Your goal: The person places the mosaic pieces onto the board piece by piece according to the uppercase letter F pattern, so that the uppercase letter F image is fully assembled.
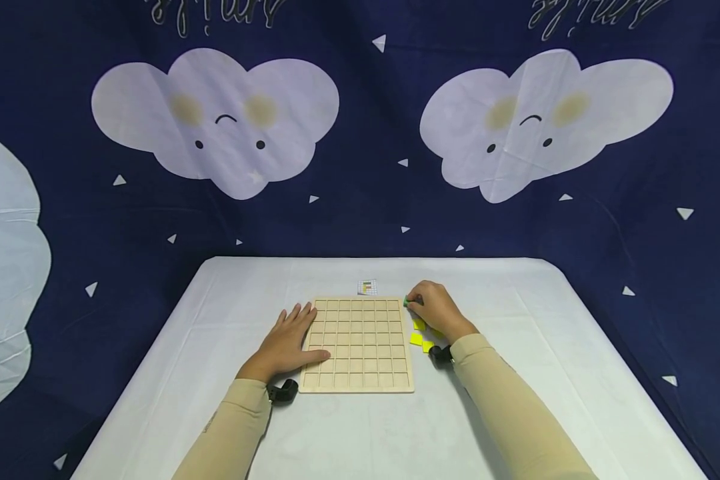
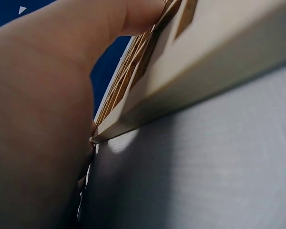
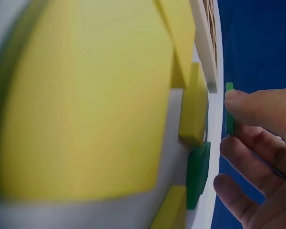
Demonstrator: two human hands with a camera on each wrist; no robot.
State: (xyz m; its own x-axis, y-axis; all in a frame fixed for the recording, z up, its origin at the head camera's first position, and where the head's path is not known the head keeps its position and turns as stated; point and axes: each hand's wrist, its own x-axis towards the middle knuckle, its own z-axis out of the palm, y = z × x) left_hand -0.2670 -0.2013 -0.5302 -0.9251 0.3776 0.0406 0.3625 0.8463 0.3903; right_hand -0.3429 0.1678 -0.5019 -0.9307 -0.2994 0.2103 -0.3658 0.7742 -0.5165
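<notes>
A pale wooden grid board [image 1: 357, 387] lies flat on the white table. Along its left edge my left hand [image 1: 285, 343] rests with fingers spread, the thumb lying over the grid. Past the board's upper right corner, my right hand [image 1: 437, 308] pinches a small green tile [image 3: 229, 109] between thumb and fingertips. In the right wrist view the tile stands on edge, its face turned away. Yellow tiles [image 1: 417, 339] lie on the table below that hand, partly hidden by it. Another green tile [image 3: 197, 174] sits among them in the right wrist view.
A small printed card [image 1: 367, 287] with a coloured grid pattern lies just beyond the board's far edge. The white table [image 1: 336, 440] reaches back to a dark blue cloth [image 1: 372, 213] printed with clouds. Each wrist wears a black camera [image 1: 283, 391].
</notes>
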